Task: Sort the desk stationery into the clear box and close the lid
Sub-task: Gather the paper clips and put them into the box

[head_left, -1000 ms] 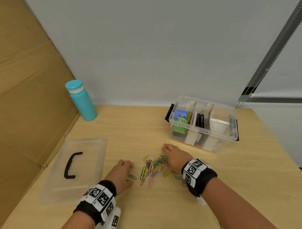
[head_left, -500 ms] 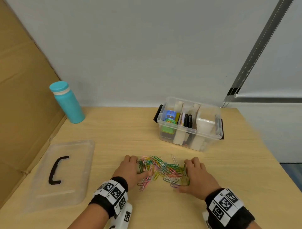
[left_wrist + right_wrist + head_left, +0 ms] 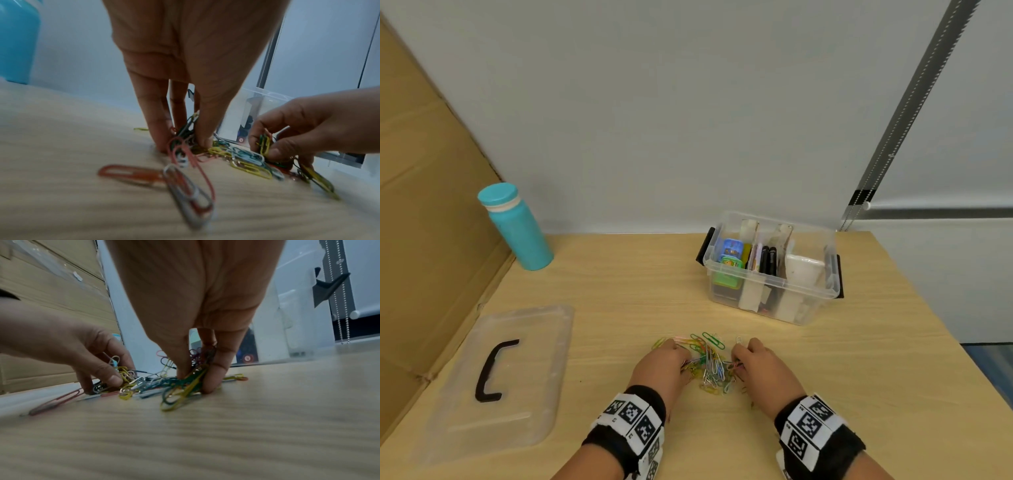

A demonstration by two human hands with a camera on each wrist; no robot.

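We have the paper clips (image 3: 707, 363) heaped loosely on the surface (image 3: 619, 274) in the lower centre of the head view, in front of the clear box (image 3: 770, 267). The left hand (image 3: 661, 366) curls its fingers into the left edge of the heap and pinches a bunch; the right hand (image 3: 763, 366) pinches another bunch at the right edge. In our judgement the clips are light, stiff wire with a slick coating: they tangle, slide flat and drop out of a loose hold. We take them from both sides at surface level, squeezing the heap into one clump before lifting. The lid (image 3: 496, 377) lies at lower left, off the box.
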